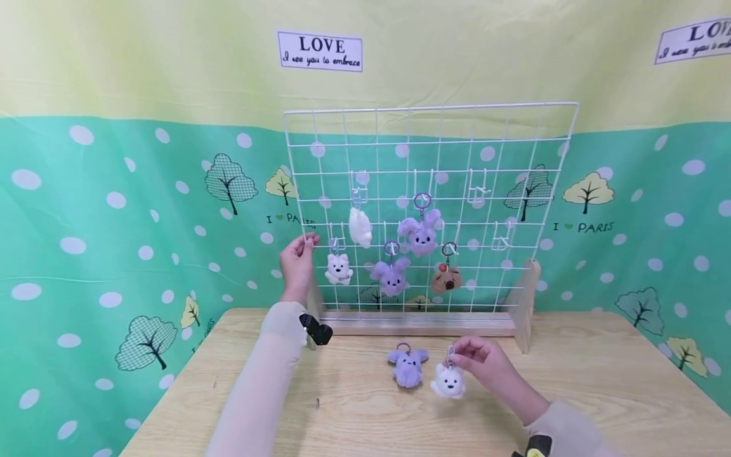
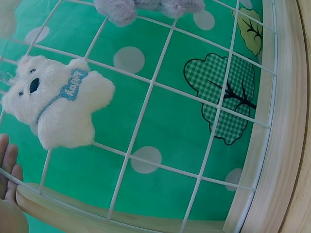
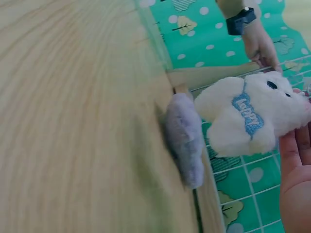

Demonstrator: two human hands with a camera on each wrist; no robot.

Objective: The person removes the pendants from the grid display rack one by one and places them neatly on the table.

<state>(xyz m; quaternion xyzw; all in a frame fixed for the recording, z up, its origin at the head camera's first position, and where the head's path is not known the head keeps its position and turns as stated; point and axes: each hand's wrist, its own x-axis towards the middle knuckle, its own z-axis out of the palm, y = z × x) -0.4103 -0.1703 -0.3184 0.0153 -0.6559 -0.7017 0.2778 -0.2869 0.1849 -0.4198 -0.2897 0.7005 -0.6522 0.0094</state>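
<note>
My left hand (image 1: pixel 297 265) grips the left side wire of the white grid rack (image 1: pixel 432 110); part of that hand (image 2: pixel 10 213) shows at the edge of the left wrist view. In my right hand (image 1: pixel 485 363), thumb and fingers pinch the metal clasp of a white dog plush keychain (image 1: pixel 449 383), which hangs over the table in front of the rack. The right wrist view shows its blue embroidered bone tag (image 3: pixel 248 114). Just left of it lies a purple plush keychain (image 1: pixel 408 370) with a ring on top.
On the rack's hooks hang two white plush keychains (image 1: pixel 339 270), two purple ones (image 1: pixel 391 277) and a brown one (image 1: pixel 447 278). Bare hooks (image 1: pixel 478 193) sit at the right. Wooden feet (image 1: pixel 526 304) hold the rack on the wooden table (image 1: pixel 354 419), before a patterned curtain (image 1: pixel 114 254).
</note>
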